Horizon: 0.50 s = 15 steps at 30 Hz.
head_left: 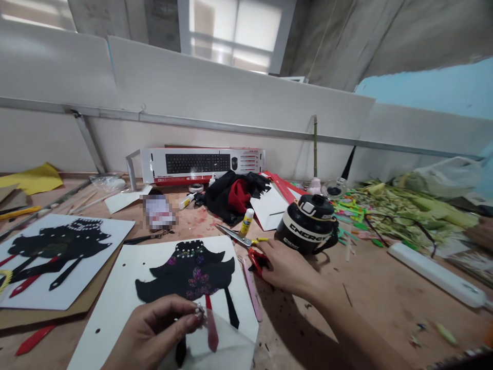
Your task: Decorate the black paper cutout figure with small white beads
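Note:
My left hand [157,329] is closed in a pinch on a clear plastic bag [227,336], with a few small pearly beads [199,310] bunched at the fingertips. Beneath it lies a white board [111,288] bearing a black layered cut-out [185,280] with purple sequin-like flowers, pearls along its top and red and black strips below. To the right of the board, my right hand [283,264] has its fingers closed at the red handles of a pair of scissors [259,261]; the blades point away to the left. Pink tweezers [252,293] lie along the board's right edge.
A yellow glue stick [246,222] stands behind the scissors. Right of it is a black bottle [308,223]. A second decorated board [111,226] lies left. Behind are black and red cloth [231,198] and a keyboard box [204,164]. A white bar [435,275] and glasses [400,220] lie right.

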Tool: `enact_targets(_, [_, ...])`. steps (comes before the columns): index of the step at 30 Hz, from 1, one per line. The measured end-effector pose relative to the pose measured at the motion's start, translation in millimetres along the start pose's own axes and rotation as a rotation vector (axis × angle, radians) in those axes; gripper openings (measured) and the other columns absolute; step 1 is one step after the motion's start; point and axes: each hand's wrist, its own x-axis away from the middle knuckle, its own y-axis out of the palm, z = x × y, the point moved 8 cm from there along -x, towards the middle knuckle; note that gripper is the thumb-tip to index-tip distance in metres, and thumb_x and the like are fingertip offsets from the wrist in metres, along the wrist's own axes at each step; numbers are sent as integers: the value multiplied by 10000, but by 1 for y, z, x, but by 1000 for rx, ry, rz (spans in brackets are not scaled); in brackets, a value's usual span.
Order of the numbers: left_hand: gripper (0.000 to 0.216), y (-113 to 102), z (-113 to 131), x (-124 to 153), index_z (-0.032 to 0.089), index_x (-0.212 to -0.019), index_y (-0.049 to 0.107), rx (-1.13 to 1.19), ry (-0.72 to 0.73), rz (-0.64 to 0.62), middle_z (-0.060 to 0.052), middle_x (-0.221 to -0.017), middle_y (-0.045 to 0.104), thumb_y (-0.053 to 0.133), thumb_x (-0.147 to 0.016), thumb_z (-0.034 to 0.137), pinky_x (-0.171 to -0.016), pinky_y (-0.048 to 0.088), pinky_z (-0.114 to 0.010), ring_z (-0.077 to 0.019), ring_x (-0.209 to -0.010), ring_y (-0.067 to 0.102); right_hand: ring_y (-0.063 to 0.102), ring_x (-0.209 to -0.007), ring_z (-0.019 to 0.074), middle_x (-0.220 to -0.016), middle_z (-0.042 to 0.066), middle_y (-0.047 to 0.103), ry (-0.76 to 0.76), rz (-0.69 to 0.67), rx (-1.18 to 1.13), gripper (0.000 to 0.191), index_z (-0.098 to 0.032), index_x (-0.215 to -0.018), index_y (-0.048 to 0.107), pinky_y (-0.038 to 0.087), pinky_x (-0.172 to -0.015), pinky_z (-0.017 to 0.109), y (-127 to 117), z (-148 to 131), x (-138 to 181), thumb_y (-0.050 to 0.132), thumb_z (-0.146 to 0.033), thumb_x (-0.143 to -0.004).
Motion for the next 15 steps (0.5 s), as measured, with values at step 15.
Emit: enact_targets(15, [381,3,-1,-8,211,-956,626,208,37,-52,16,-631,723,843,-676,352,-642,524,-234,-143,-627,673,603,-957,254,-1094,124,603,105,-4,-182,321,-158,-1024,582,432,-756,280,13,32,-19,580,-143,-704])
